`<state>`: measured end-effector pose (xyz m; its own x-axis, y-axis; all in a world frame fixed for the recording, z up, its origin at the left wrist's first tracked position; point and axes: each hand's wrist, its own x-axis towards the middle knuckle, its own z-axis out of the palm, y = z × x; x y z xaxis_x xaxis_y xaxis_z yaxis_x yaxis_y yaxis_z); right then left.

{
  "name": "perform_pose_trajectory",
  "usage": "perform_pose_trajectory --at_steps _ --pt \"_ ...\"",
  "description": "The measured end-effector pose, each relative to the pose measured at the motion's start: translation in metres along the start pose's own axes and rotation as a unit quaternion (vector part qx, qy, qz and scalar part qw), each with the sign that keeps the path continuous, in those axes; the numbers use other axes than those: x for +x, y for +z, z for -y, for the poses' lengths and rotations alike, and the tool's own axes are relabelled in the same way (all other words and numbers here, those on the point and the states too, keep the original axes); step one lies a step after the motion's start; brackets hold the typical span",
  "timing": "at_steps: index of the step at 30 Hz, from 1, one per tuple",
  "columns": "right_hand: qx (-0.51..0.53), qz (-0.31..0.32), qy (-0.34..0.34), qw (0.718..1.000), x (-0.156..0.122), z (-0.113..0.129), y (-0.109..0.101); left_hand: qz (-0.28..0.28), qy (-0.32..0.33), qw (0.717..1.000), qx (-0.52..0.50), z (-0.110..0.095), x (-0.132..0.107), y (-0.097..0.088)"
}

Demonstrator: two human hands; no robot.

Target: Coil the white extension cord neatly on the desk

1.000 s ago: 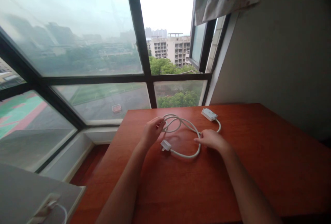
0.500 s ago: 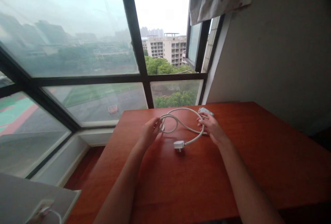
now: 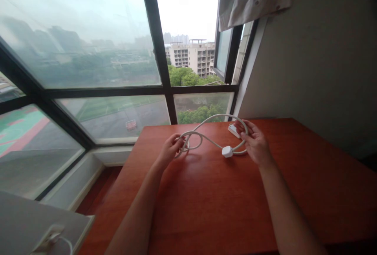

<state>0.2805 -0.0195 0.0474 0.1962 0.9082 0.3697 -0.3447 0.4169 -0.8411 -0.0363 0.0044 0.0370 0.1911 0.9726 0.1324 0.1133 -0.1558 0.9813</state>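
A white power cord runs in loose loops between my two hands over the desk. My left hand is closed on the looped part of the cord at the left. On the right, my right hand pinches the cord a short way from its white plug, which hangs toward the middle from the cord's end. Just behind my right hand lies a white power strip at the desk's far side, partly hidden by the fingers.
The reddish-brown wooden desk stands against a window with dark frames. A grey curtain hangs at the upper right beside a wall. At the lower left, a wall socket has a white plug and cable in it.
My right hand has moved right and a little toward me, drawing the cord into a wider loop. The plug has swung right and up. My left hand stays nearly in place.
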Motion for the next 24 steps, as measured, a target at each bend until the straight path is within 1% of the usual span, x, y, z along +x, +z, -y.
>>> perform_pose_trajectory --at_steps 3,6,8,9,10,11,13,14,17,18,19,20,21,23,24 --pt "-0.051 -0.073 -0.056 0.994 0.005 -0.004 -0.008 0.002 -0.008 1.0 -0.017 0.002 0.0 0.001" --pt "-0.126 -0.132 -0.1 0.978 0.007 -0.009 -0.014 -0.011 0.003 1.0 -0.025 0.007 0.003 0.004" --pt "-0.201 -0.157 -0.126 0.959 0.007 -0.013 -0.016 -0.021 0.023 0.999 0.015 0.01 0.004 0.005" --pt "-0.243 -0.167 -0.137 0.946 0.007 -0.014 -0.017 -0.031 0.038 0.997 0.062 0.01 0.004 0.005" --pt "-0.288 -0.177 -0.146 0.93 0.006 -0.014 -0.017 -0.045 0.054 0.99 0.125 0.01 0.003 0.005" --pt "-0.332 -0.186 -0.154 0.912 0.006 -0.014 -0.018 -0.062 0.069 0.976 0.195 0.009 0.002 0.005" --pt "-0.412 -0.195 -0.169 0.874 0.006 -0.013 -0.022 -0.09 0.09 0.94 0.318 0.006 0.0 0.004" --pt "-0.45 -0.199 -0.179 0.852 0.006 -0.011 -0.024 -0.096 0.098 0.923 0.36 0.003 -0.002 0.004" --pt "-0.56 -0.216 -0.195 0.775 0.006 -0.005 -0.033 -0.101 0.12 0.886 0.436 -0.003 -0.005 0.003" --pt "-0.595 -0.218 -0.181 0.752 0.005 -0.002 -0.036 -0.104 0.124 0.874 0.457 -0.005 -0.006 0.003" --pt "-0.624 -0.215 -0.155 0.735 0.004 0.0 -0.039 -0.108 0.125 0.864 0.476 -0.006 -0.006 0.004" --pt "-0.645 -0.205 -0.124 0.726 0.003 0.002 -0.041 -0.11 0.125 0.855 0.491 -0.006 -0.006 0.004" --pt "-0.657 -0.19 -0.093 0.724 0.002 0.004 -0.043 -0.107 0.124 0.85 0.5 -0.006 -0.006 0.003" --pt "-0.652 -0.168 -0.061 0.737 0.0 0.008 -0.044 -0.081 0.121 0.853 0.502 -0.005 -0.005 0.002" --pt "-0.637 -0.164 -0.061 0.751 0.0 0.009 -0.043 -0.063 0.12 0.857 0.497 -0.004 -0.005 0.001"
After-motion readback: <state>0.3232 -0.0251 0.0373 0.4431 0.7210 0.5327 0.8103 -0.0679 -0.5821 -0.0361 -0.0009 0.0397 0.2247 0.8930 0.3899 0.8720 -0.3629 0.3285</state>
